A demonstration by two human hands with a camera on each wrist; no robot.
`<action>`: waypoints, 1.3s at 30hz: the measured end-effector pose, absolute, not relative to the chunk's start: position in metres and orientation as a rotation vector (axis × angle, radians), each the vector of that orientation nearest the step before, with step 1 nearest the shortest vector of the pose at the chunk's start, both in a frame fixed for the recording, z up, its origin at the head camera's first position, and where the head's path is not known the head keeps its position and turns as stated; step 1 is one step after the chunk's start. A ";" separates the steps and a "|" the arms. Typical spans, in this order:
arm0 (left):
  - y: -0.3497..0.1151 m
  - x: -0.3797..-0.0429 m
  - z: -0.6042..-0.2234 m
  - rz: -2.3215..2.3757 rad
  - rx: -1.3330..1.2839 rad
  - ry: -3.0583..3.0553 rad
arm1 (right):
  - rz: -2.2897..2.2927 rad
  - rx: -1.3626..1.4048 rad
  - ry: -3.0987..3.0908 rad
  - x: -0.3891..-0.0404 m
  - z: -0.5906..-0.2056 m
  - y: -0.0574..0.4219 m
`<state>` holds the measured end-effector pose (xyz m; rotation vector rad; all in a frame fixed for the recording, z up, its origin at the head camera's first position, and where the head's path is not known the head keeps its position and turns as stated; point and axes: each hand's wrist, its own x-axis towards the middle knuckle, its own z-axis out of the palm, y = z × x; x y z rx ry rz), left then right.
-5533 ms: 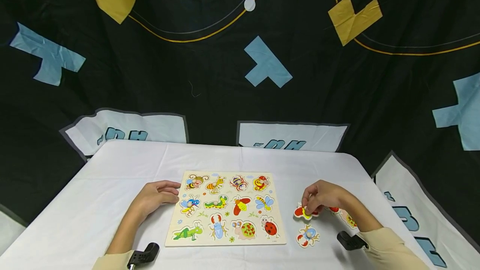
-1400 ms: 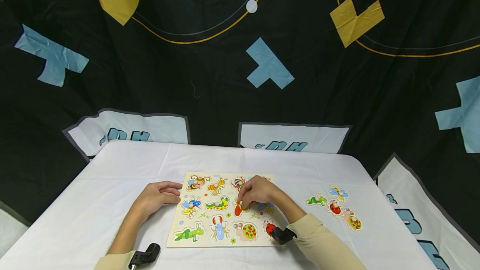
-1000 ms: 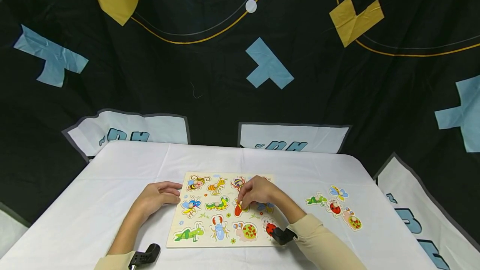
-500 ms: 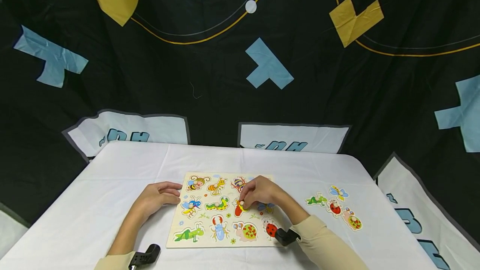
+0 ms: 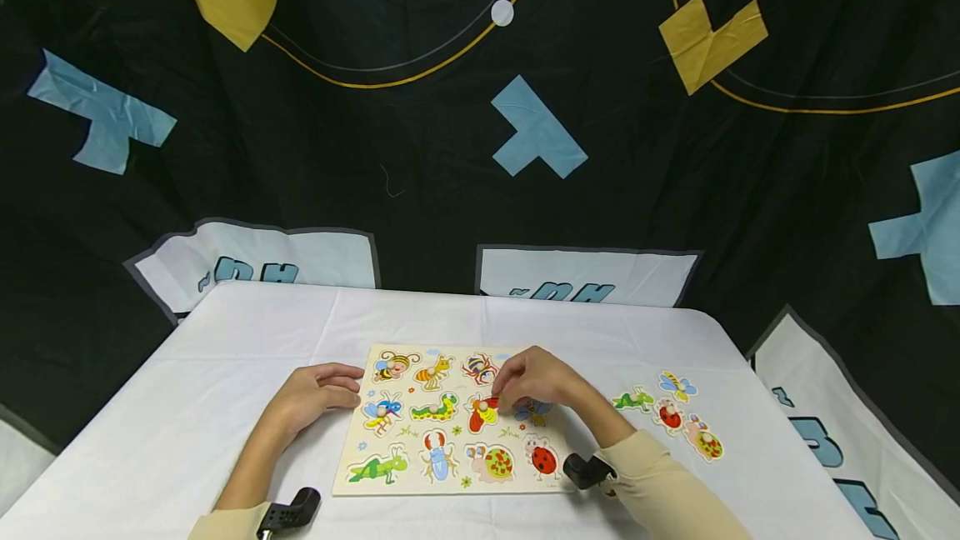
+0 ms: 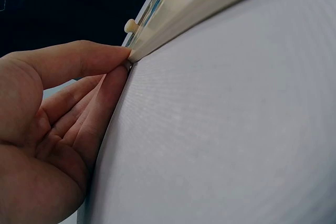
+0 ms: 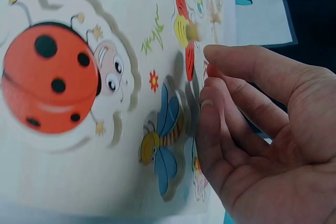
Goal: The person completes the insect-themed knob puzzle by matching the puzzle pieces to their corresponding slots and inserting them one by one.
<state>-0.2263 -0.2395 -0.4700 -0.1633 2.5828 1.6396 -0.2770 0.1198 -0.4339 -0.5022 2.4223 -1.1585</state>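
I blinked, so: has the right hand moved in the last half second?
Yes: in the head view, the right hand has shifted slightly rightward relative to the puzzle board.

R hand (image 5: 542, 377) let go of knob (image 7: 194, 32) on red/yel bug pc (image 7: 181, 29) & shifted a bit to its R, after pc went from tbl (image 5: 262, 340) onto brd (image 5: 414, 483).

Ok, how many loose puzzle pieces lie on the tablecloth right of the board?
4: the grasshopper piece leftmost, the blue-winged bee piece farthest back, the ladybug piece in the middle, and the snail piece frontmost. The right sleeve may hide others.
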 end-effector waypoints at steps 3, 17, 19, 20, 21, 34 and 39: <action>-0.240 -0.226 -0.470 1.633 -0.165 2.589 | -1.166 -0.489 2.430 -0.277 -0.433 0.125; -0.240 -0.227 -0.471 1.610 -0.153 2.618 | -1.222 -0.420 2.499 -0.280 -0.433 0.162; -0.240 -0.227 -0.471 1.612 -0.148 2.617 | -1.222 -0.399 2.514 -0.280 -0.432 0.168; -0.240 -0.227 -0.471 1.611 -0.154 2.616 | -1.219 -0.386 2.523 -0.280 -0.432 0.172; -0.240 -0.228 -0.471 1.610 -0.152 2.616 | -1.214 -0.370 2.535 -0.279 -0.431 0.175; -0.241 -0.227 -0.472 1.628 -0.167 2.588 | -1.207 -0.214 2.630 -0.282 -0.421 0.224; -0.240 -0.227 -0.471 1.638 -0.162 2.587 | -1.216 -0.128 2.639 -0.283 -0.417 0.242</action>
